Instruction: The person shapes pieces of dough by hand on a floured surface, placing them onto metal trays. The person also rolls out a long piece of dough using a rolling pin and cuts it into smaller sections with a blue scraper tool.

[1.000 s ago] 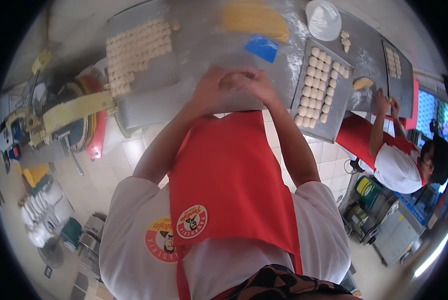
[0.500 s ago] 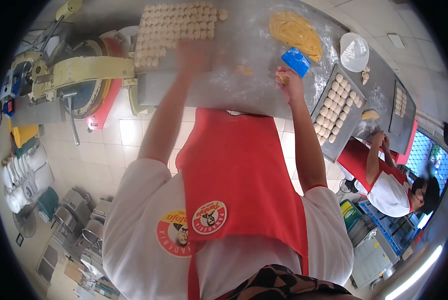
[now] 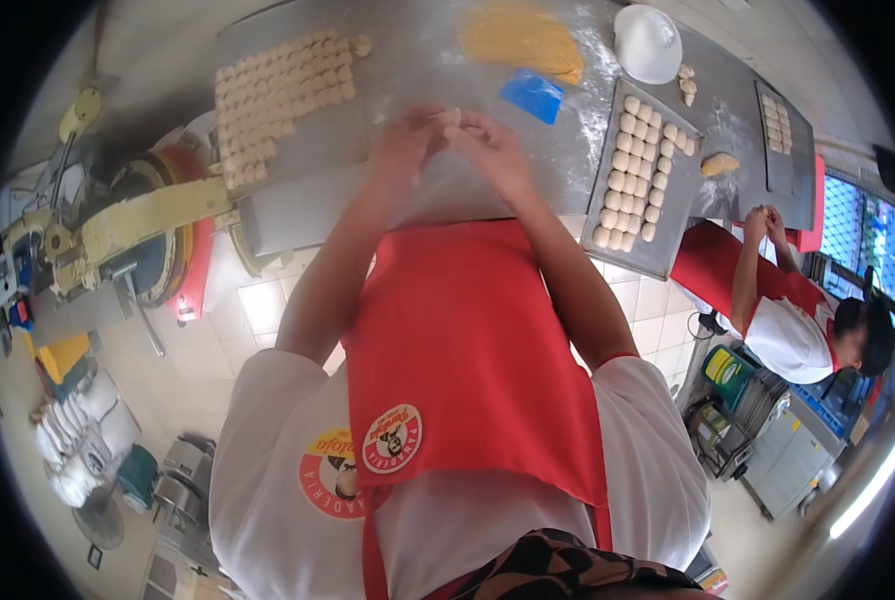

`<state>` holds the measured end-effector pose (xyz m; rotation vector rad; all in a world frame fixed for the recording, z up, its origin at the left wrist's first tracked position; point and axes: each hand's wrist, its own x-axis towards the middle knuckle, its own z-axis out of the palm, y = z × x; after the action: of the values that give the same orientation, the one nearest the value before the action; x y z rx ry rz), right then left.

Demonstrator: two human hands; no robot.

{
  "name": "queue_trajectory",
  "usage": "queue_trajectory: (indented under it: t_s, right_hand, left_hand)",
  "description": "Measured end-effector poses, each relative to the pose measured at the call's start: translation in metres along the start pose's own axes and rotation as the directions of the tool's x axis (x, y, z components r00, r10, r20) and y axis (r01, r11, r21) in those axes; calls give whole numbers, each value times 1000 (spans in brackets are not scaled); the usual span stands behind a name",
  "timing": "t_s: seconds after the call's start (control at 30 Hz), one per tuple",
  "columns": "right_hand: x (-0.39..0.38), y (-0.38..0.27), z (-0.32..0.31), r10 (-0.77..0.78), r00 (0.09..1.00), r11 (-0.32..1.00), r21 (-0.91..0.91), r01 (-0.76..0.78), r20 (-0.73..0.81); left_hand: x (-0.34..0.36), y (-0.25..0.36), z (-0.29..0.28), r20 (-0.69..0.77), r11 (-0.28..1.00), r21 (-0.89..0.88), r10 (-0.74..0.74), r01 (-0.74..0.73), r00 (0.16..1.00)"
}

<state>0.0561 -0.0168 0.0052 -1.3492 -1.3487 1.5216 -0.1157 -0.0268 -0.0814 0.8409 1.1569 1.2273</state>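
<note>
My left hand (image 3: 405, 140) and my right hand (image 3: 496, 155) meet over the metal table (image 3: 398, 195). Between their closed fingertips is a small pale piece of dough (image 3: 453, 118); its exact shape is blurred. Just beyond my right hand, a blue dough scraper (image 3: 534, 95) lies on the tabletop. It rests at the near edge of a wide, flattish mass of yellow dough (image 3: 528, 40). Left of my hands, rows of small dough balls (image 3: 288, 90) cover much of a tray (image 3: 318, 150).
On the right, a tray (image 3: 668, 225) holds larger round dough balls (image 3: 633, 175). A white bowl (image 3: 649, 44) stands behind it. A co-worker (image 3: 783, 300) handles something at the table's right end. Beside my left arm is a yellowish machine arm (image 3: 138, 225).
My right hand has let go of the blue scraper, which now lies on the table. My left hand has come back from the dough-ball tray, and both hands have come together around a dough piece.
</note>
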Motion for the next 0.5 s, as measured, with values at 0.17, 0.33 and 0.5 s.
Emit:
queue_trajectory:
  t_s: [0.17,0.33,0.5]
  right_hand:
    - [0,5,-24,-14,992,993,117,29,-127]
    - [0,29,-65,104,983,969,238,-66,-150]
    - [-4,34,-97,256,949,835,536,-120,-186]
  left_hand:
    - [-3,34,65,27,942,-177,-286,287,958]
    - [3,24,68,166,904,-179,-361,388,917]
    - [4,29,92,87,861,-273,-423,430,902]
